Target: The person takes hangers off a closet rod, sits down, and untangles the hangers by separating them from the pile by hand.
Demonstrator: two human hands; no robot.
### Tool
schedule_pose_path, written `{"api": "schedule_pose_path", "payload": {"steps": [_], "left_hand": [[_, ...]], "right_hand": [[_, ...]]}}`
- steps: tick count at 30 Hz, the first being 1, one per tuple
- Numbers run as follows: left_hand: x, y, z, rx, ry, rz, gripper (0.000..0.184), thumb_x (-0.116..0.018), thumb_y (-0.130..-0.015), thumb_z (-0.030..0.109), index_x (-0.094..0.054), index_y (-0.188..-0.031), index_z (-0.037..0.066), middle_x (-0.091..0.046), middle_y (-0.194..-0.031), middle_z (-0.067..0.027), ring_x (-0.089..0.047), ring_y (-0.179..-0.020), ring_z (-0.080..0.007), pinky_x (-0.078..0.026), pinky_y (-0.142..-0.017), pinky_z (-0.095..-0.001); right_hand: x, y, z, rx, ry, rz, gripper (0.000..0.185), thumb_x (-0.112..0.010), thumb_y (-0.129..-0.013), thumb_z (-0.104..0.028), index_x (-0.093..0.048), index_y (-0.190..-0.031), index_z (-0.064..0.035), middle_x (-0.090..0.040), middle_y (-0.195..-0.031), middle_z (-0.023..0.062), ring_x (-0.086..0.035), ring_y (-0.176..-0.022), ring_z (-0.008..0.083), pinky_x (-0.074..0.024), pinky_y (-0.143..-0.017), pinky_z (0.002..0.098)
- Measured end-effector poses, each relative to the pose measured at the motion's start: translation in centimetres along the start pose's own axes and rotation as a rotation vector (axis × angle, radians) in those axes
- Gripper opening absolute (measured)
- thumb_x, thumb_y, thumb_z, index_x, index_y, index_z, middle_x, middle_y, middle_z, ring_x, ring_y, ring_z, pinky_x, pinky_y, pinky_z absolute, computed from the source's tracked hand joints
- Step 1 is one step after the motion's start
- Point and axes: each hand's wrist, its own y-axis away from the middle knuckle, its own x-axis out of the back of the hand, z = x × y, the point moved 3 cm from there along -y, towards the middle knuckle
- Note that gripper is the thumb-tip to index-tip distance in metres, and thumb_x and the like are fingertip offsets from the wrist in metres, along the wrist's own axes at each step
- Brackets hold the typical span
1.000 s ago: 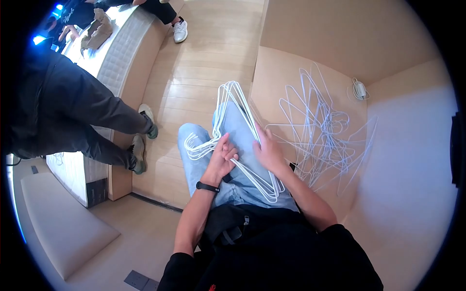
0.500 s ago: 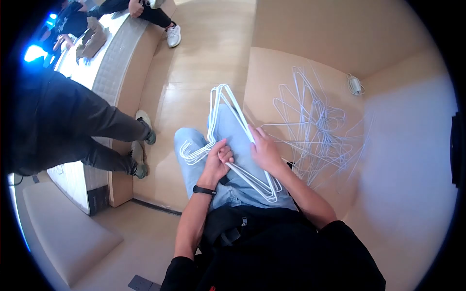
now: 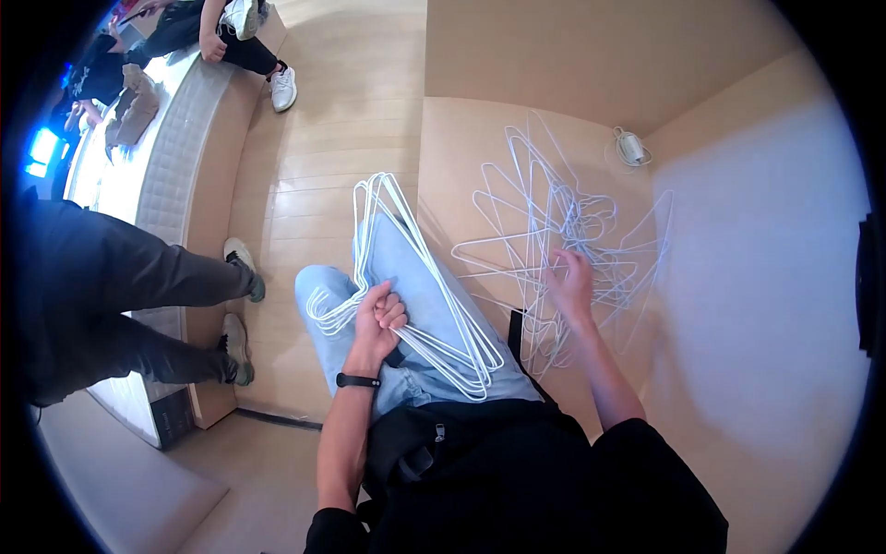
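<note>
Several white wire hangers (image 3: pixel 429 263) lie over my jeans, hooks pointing left, gathered as one bundle. My left hand (image 3: pixel 379 317), with a black band on its wrist, is closed round the bundle near the hooks. A tangled pile of white wire hangers (image 3: pixel 591 222) rests on the wooden surface to my right. Over the near left part of this pile is my right hand (image 3: pixel 569 282), its fingers apart and slightly curled; no hanger can be made out in its grasp.
A white adapter with a cable (image 3: pixel 631 148) lies behind the pile. At left a person in dark trousers (image 3: pixel 157 268) stands beside a mattress (image 3: pixel 180 175) with a brown paper bag (image 3: pixel 134 109) on it. Other people are at the far left.
My right hand has left the bundle and moved right, over the pile. My left hand still holds the bundle. The view has shifted to the right.
</note>
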Motion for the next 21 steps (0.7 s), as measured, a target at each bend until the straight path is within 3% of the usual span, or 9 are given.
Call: {"api": "schedule_pose_path", "payload": {"steps": [2, 7, 9, 13, 15, 18, 21], "left_hand": [[0.0, 0.0, 0.0, -0.004, 0.0, -0.011, 0.038, -0.049, -0.092, 0.016, -0.039, -0.055, 0.014, -0.032, -0.043, 0.0049, -0.031, -0.033, -0.0054, -0.029, -0.034, -0.0215], [0.0, 0.0, 0.0, -0.008, -0.004, -0.026, 0.038, -0.048, -0.093, 0.017, -0.04, -0.056, 0.014, -0.032, -0.043, 0.0049, -0.031, -0.033, -0.0054, -0.029, -0.034, -0.0215], [0.0, 0.0, 0.0, -0.004, 0.002, -0.03, 0.038, -0.049, -0.093, 0.017, -0.04, -0.056, 0.014, -0.032, -0.043, 0.0049, -0.031, -0.033, -0.0053, -0.029, -0.034, -0.0215], [0.3, -0.1, 0.1, 0.005, -0.001, -0.045, 0.037, -0.05, -0.092, 0.017, -0.04, -0.057, 0.015, -0.032, -0.044, 0.0049, -0.03, -0.035, -0.0065, -0.029, -0.035, -0.0226], [0.3, -0.2, 0.0, -0.008, 0.008, -0.04, 0.037, -0.048, -0.093, 0.017, -0.041, -0.057, 0.014, -0.033, -0.043, 0.0047, -0.031, -0.034, -0.0054, -0.028, -0.033, -0.0213], [0.4, -0.1, 0.1, -0.005, -0.005, -0.053, 0.037, -0.05, -0.092, 0.017, -0.04, -0.057, 0.014, -0.032, -0.044, 0.0051, -0.03, -0.034, -0.0064, -0.029, -0.035, -0.0225], [0.5, -0.3, 0.0, -0.004, -0.012, -0.055, 0.036, -0.05, -0.092, 0.017, -0.04, -0.057, 0.014, -0.032, -0.044, 0.0051, -0.03, -0.034, -0.0064, -0.029, -0.035, -0.0225]], "right_hand": [[0.9, 0.4, 2.1, -0.077, 0.09, 0.001, 0.042, -0.071, -0.072, -0.017, -0.059, -0.111, -0.0089, -0.053, -0.11, 0.0143, -0.051, -0.103, 0.0302, -0.0417, -0.09, 0.0393], [0.8, 1.2, 2.4, -0.283, -0.04, -0.194, 0.047, -0.073, -0.069, -0.018, -0.058, -0.112, -0.0092, -0.053, -0.111, 0.015, -0.054, -0.099, 0.0304, -0.0424, -0.088, 0.0397], [0.6, 0.7, 2.8, -0.073, 0.143, -0.074, 0.04, -0.073, -0.068, -0.016, -0.06, -0.105, -0.01, -0.058, -0.101, 0.0119, -0.056, -0.092, 0.0289, -0.0433, -0.083, 0.039], [0.5, -0.6, 3.4, -0.067, 0.068, -0.076, 0.031, -0.071, -0.068, -0.014, -0.06, -0.096, -0.011, -0.062, -0.086, 0.0079, -0.055, -0.088, 0.0271, -0.0433, -0.079, 0.0389], [0.9, -0.8, 3.0, -0.064, 0.174, -0.093, 0.02, -0.07, -0.068, -0.013, -0.061, -0.086, -0.0113, -0.063, -0.077, 0.0052, -0.055, -0.088, 0.0264, -0.0426, -0.076, 0.0396], [1.2, -0.9, 3.0, 0.093, 0.289, -0.039, 0.013, -0.069, -0.068, -0.013, -0.062, -0.079, -0.0108, -0.063, -0.079, 0.0055, -0.054, -0.087, 0.0266, -0.0422, -0.076, 0.0407], [2.1, -0.8, 2.7, 0.17, 0.213, -0.034, 0.009, -0.069, -0.069, -0.014, -0.062, -0.074, -0.0101, -0.063, -0.078, 0.0059, -0.056, -0.083, 0.0268, -0.0421, -0.076, 0.0404]]}}
